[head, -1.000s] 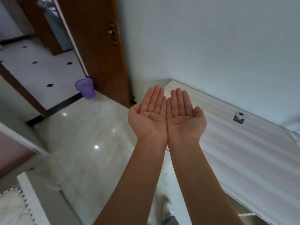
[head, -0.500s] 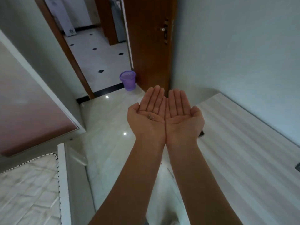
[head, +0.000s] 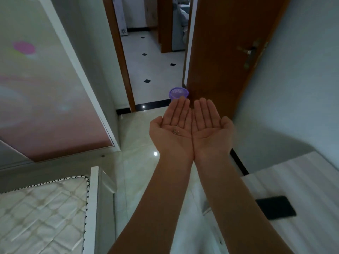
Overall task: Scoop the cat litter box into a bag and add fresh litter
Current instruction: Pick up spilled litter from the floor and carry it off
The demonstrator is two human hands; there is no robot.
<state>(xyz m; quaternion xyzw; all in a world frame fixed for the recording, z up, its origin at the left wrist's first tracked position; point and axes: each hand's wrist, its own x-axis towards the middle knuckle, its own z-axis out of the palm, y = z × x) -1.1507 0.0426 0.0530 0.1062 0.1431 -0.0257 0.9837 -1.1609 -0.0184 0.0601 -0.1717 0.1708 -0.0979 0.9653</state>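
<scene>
Head view looks along a glossy pale floor (head: 139, 162) toward a doorway. A pink sliding panel (head: 45, 107) fills the left, a brown wooden door (head: 229, 61) stands open on the right, a white striped surface (head: 302, 180) runs along the lower right, and a quilted mattress (head: 40, 208) lies at the lower left. The left hand (head: 174, 129) and right hand (head: 211, 129) are held palm up, inner edges touching, fingers straight and gripping nothing. A black flat object (head: 275, 207) rests on the white surface. A purple mesh basket (head: 178, 93) stands on the floor by the door. A few small grains (head: 176, 130), too small to identify, sit in the left palm.
</scene>
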